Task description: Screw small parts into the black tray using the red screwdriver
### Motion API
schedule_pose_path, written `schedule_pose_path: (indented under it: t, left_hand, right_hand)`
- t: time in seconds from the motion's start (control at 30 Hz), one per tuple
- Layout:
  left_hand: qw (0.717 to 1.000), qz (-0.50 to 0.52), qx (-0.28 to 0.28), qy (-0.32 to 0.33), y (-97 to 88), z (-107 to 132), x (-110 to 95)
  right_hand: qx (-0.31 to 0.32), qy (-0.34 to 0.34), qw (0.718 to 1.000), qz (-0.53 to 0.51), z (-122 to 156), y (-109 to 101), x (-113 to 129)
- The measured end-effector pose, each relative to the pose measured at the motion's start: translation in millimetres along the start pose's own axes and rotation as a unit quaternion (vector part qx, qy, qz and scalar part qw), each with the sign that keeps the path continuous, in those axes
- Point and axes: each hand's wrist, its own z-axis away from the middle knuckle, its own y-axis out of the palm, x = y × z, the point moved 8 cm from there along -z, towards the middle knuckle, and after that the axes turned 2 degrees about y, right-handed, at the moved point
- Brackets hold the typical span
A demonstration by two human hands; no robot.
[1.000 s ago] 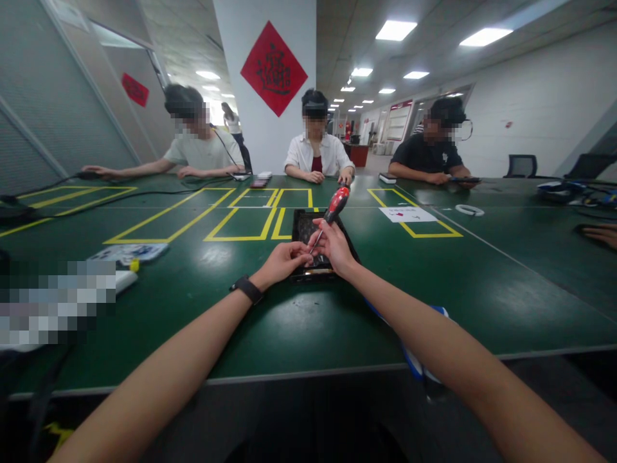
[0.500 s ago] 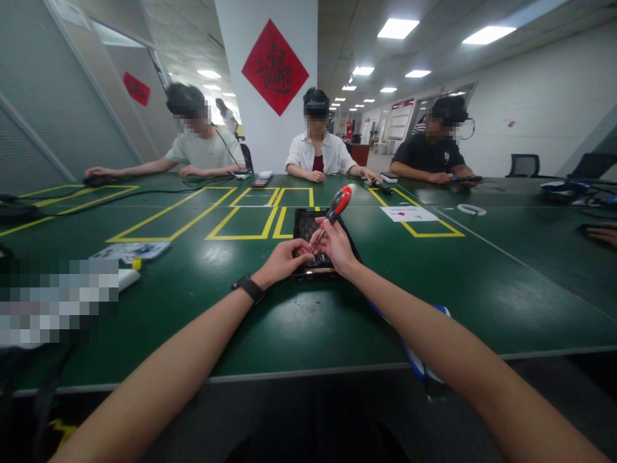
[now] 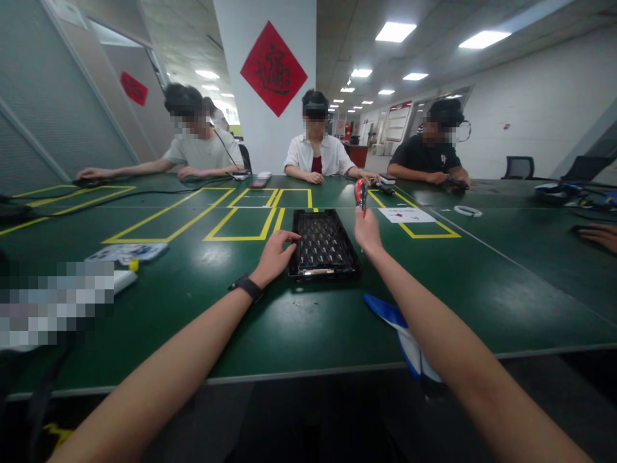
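Note:
A black tray [image 3: 349, 247] lies on the green table, with rows of small shiny pieces inside that are too small to name. My left hand [image 3: 276, 256] rests at its left edge, thumb and forefinger apart, fingertips by the rim. To the right of the tray, my right hand [image 3: 367, 230] is closed round a screwdriver [image 3: 360, 193] with a red and black handle. The handle points up out of the fist; a bit of the thin shaft shows below the hand.
Blue and white cloth-like items [image 3: 385, 312] lie under my right forearm. Yellow tape outlines mark the table beyond the tray, beside a paper sheet [image 3: 407, 215]. A flat patterned pack [image 3: 128, 251] lies left. Several people sit across the table.
My hands have parted from over the tray. The right moved right with the screwdriver, now held more upright; the left drew back to the tray's left edge. The tray's inside is uncovered.

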Motion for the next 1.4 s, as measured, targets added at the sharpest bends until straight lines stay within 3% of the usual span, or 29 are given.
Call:
schedule_pose_path:
  t: [0.03,0.1,0.2,0.33,0.4,0.47,0.53,0.63,0.73,1.17,1.3,1.4]
  left_hand:
    - [1.000,-0.012,0.002,-0.021,1.4,0,8]
    - [0.998,-0.018,0.020,-0.061,7.0,1,22]
    - [0.995,-0.009,0.048,-0.085,15.7,3,32]
    - [0.995,-0.007,0.050,-0.089,18.1,3,35]
    - [0.995,-0.004,0.045,-0.087,17.1,3,35]
    - [0.995,-0.004,0.043,-0.086,16.4,3,35]
    - [0.995,-0.006,0.045,-0.084,16.5,3,34]
    - [0.995,-0.013,0.050,-0.086,17.2,2,35]
    - [0.995,-0.015,0.050,-0.087,17.6,2,36]
    - [0.995,-0.015,0.041,-0.090,16.5,2,37]
    - [0.995,-0.018,0.047,-0.086,17.2,2,37]
    - [0.995,-0.015,0.048,-0.088,17.0,2,37]
  right_hand:
    - [-0.013,0.027,0.994,0.102,-5,-8,-12]
    - [0.029,0.067,0.968,0.242,-8,-9,-34]
    - [0.093,0.091,0.947,0.293,-3,1,-55]
    - [0.100,0.092,0.940,0.313,7,6,-49]
    - [0.053,0.040,0.941,0.331,10,3,-28]
    - [0.021,-0.070,0.939,0.337,16,8,0]
    - [0.063,-0.161,0.929,0.326,25,26,16]
    - [0.143,-0.185,0.911,0.339,33,51,15]
    - [0.152,-0.184,0.902,0.359,33,60,10]
    - [0.159,-0.228,0.910,0.309,34,63,17]
    - [0.231,-0.282,0.920,0.144,41,69,23]
    - [0.312,-0.269,0.911,0.012,43,76,21]
